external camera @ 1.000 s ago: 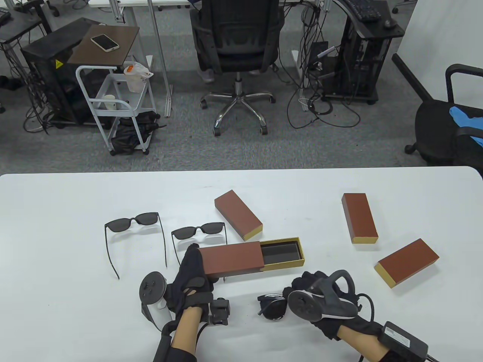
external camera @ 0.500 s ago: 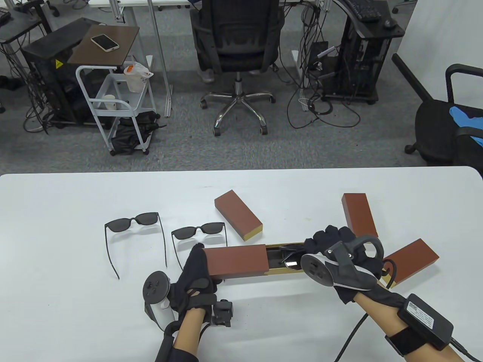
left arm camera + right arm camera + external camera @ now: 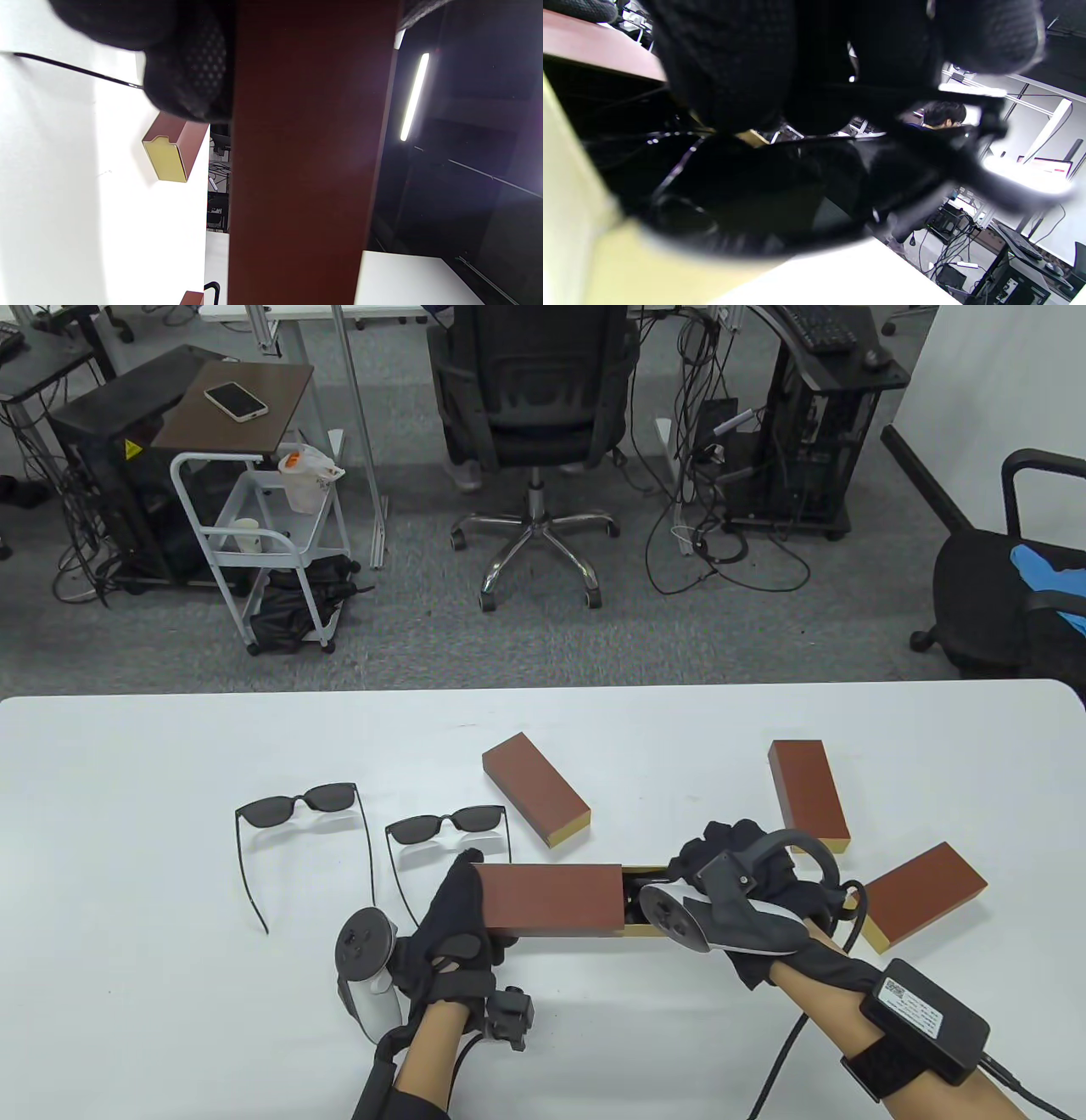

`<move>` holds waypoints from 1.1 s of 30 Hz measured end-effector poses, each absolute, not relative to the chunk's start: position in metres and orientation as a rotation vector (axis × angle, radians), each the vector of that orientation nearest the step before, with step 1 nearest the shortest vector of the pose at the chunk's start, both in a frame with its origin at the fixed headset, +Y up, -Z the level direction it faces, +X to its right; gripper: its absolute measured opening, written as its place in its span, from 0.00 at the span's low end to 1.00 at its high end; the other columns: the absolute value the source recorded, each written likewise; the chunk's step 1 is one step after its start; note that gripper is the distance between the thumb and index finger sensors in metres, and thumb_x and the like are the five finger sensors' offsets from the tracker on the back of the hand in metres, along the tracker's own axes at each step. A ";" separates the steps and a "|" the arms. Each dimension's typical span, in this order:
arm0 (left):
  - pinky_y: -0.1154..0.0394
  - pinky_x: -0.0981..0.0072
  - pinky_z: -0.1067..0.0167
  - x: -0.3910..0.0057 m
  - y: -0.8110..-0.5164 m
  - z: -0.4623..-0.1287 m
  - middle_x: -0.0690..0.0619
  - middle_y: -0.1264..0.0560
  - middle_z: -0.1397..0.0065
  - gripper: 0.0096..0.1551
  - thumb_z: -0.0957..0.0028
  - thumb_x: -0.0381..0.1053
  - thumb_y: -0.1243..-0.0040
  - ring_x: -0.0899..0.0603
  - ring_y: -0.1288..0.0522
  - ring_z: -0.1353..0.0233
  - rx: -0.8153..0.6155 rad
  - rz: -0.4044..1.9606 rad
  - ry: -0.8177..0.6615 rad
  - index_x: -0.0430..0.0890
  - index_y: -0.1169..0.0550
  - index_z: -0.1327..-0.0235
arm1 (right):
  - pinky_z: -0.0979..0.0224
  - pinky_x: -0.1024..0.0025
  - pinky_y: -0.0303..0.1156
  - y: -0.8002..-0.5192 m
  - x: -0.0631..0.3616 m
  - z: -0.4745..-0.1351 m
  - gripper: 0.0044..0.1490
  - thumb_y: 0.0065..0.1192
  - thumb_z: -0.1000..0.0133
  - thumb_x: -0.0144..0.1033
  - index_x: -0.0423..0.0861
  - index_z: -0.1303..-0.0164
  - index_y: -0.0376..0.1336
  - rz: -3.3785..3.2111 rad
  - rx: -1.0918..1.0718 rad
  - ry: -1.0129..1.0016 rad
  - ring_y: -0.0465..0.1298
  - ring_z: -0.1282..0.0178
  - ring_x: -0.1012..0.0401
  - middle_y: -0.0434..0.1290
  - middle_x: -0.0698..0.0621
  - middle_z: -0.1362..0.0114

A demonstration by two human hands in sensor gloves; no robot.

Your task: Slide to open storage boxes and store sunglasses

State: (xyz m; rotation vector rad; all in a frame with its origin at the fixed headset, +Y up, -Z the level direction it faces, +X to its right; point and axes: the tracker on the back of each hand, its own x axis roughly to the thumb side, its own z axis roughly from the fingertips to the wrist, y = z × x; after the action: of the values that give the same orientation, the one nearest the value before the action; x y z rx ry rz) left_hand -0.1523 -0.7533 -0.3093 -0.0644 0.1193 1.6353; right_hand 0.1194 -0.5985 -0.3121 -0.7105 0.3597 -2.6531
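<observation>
My left hand (image 3: 451,918) grips the left end of the brown sleeve (image 3: 550,899) of a storage box; the sleeve fills the left wrist view (image 3: 305,169), with my fingers (image 3: 186,76) on its side. The gold tray (image 3: 638,931) sticks out a little to the right. My right hand (image 3: 736,872) lies over the tray's open end. In the right wrist view its fingers (image 3: 734,72) press on folded black sunglasses (image 3: 755,190) lying in the gold tray (image 3: 581,237). Two open sunglasses (image 3: 297,802) (image 3: 447,824) lie to the left.
Three closed brown boxes lie on the white table: one behind the open box (image 3: 536,800), two at the right (image 3: 808,795) (image 3: 923,896). The nearest one shows its gold end in the left wrist view (image 3: 167,156). Office chairs and a cart stand beyond the far edge.
My right hand carried the folded sunglasses from the near table edge up into the tray. My left hand moved the sleeve to the right, so less of the tray shows.
</observation>
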 end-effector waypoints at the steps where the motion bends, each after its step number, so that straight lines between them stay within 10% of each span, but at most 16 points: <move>1: 0.20 0.58 0.66 -0.151 -0.753 -0.309 0.46 0.19 0.46 0.42 0.44 0.71 0.55 0.46 0.17 0.59 -0.069 1.634 0.113 0.49 0.36 0.21 | 0.50 0.56 0.78 -0.598 0.117 -0.312 0.23 0.78 0.69 0.42 0.58 0.62 0.78 -2.671 -0.718 0.350 0.81 0.58 0.54 0.85 0.53 0.53; 20: 0.21 0.57 0.65 -0.144 -0.757 -0.307 0.44 0.19 0.46 0.43 0.44 0.69 0.57 0.45 0.17 0.59 -0.129 1.654 0.111 0.47 0.37 0.21 | 0.51 0.58 0.80 -0.612 0.112 -0.319 0.24 0.81 0.71 0.45 0.58 0.64 0.79 -2.870 -0.698 0.357 0.84 0.60 0.56 0.86 0.53 0.55; 33: 0.21 0.57 0.61 -0.149 -0.756 -0.307 0.45 0.22 0.41 0.43 0.46 0.68 0.64 0.45 0.19 0.54 -0.116 1.662 0.114 0.49 0.42 0.19 | 0.39 0.53 0.75 -0.622 0.200 -0.351 0.42 0.66 0.64 0.61 0.56 0.40 0.65 -3.616 -0.197 0.359 0.74 0.35 0.47 0.72 0.47 0.31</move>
State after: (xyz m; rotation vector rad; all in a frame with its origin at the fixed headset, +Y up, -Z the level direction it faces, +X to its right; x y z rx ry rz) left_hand -0.1487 -0.7561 -0.3069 -0.1159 0.1139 1.6621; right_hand 0.1996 -0.6223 -0.3509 -0.1972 0.3590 -3.6155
